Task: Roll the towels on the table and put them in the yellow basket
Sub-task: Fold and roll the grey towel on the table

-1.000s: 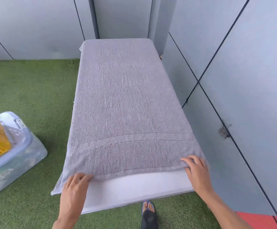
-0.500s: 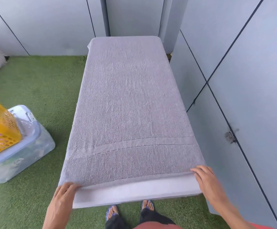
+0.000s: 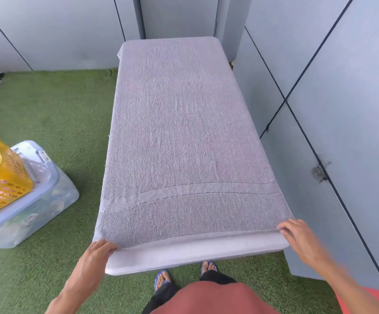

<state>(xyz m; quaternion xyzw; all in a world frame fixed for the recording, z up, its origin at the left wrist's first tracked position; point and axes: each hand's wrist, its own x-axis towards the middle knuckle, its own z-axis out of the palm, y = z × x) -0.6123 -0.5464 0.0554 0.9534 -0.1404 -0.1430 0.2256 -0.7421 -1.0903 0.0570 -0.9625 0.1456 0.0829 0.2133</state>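
A large grey towel (image 3: pixel 184 137) lies spread flat over the whole white table (image 3: pixel 195 254), its near hem just short of the table's front edge. My left hand (image 3: pixel 98 252) pinches the towel's near left corner. My right hand (image 3: pixel 297 234) pinches the near right corner, fingers curled over the hem. The yellow basket (image 3: pixel 0 180) stands at the far left on top of a clear plastic box, partly cut off by the frame edge.
The clear storage box (image 3: pixel 32 200) with a blue-grey lid sits on green artificial turf left of the table. Grey panel walls close in behind and along the table's right side. My feet in sandals (image 3: pixel 161 279) stand at the table's front.
The view has pulled back and shifted right. Both hands have slid toward the towel's near corners, and the near hem now lies straighter along the table's front edge.
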